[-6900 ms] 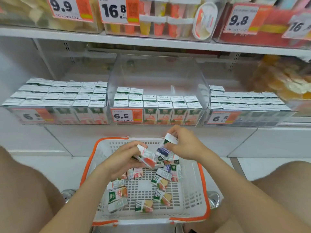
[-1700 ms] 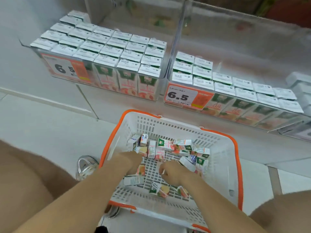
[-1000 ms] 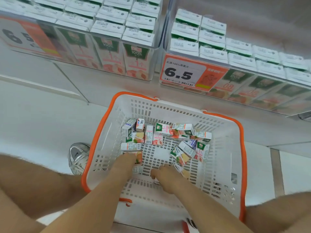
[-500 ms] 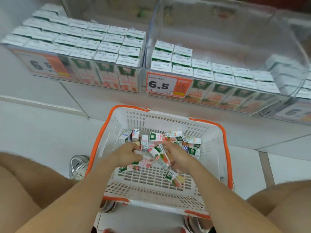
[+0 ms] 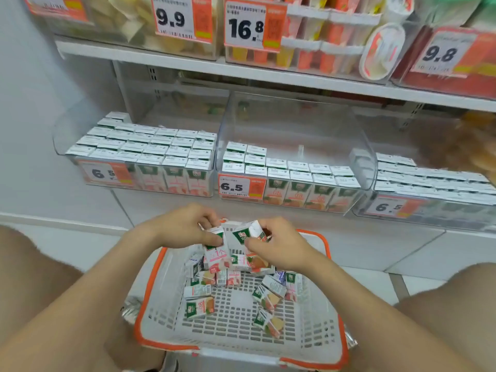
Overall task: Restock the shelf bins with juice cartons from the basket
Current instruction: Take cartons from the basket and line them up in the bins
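A white basket with an orange rim (image 5: pixel 150 312) sits on the floor between my knees, with several small juice cartons (image 5: pixel 200 307) loose in it. My left hand (image 5: pixel 182 226) grips a pink-and-green juice carton (image 5: pixel 216 253) above the basket's far end. My right hand (image 5: pixel 276 245) holds another carton (image 5: pixel 248 233) beside it, and the two cartons almost touch. Three clear shelf bins stand ahead: the left bin (image 5: pixel 139 181) is packed full, the middle bin (image 5: pixel 295 124) has cartons only along its front and left, the right bin (image 5: pixel 429 208) is well filled.
An upper shelf (image 5: pixel 268 73) carries other goods behind price tags 9.9, 16.8 and 9.8. Each lower bin bears a 6.5 tag (image 5: pixel 241 186). My bare knees flank the basket. White floor and the shelf base lie between basket and bins.
Both hands have lifted out of the basket, each holding a carton, and my view has tilted up from the basket toward the shelves.
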The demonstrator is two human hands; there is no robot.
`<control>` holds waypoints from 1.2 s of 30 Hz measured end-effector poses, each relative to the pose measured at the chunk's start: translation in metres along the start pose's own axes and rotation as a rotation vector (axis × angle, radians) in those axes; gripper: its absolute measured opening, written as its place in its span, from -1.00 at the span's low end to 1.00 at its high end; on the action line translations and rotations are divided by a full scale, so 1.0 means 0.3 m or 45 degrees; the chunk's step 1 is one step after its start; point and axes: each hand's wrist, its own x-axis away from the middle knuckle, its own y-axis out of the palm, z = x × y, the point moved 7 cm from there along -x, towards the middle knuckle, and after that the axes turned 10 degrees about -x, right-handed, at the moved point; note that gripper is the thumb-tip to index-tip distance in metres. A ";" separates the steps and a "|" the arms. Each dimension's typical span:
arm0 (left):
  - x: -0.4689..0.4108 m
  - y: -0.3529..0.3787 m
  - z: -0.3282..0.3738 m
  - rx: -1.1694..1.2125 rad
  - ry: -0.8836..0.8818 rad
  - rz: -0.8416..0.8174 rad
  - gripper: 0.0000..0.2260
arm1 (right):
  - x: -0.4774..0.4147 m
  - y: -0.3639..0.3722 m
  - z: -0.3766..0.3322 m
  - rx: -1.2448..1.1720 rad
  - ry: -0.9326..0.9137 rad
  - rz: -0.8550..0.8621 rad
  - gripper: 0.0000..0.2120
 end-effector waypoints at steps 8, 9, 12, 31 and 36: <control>0.125 -0.313 0.310 -0.022 0.385 0.424 -0.81 | 0.015 -0.177 -0.285 -0.253 -0.133 0.204 -0.80; 0.133 -0.338 0.334 -0.017 0.413 0.457 -0.82 | 0.004 -0.200 -0.309 -0.264 -0.141 0.250 -0.78; 0.127 -0.395 0.385 -0.036 0.465 0.557 -0.87 | -0.016 -0.263 -0.361 -0.226 -0.157 0.323 -0.79; -0.074 -0.480 0.351 -0.024 0.155 1.002 -0.85 | -0.455 -0.524 -0.220 0.469 -0.001 0.256 -0.69; -0.068 -0.475 0.347 0.034 0.121 0.990 -0.87 | -0.468 -0.500 -0.191 0.528 0.206 0.081 -0.61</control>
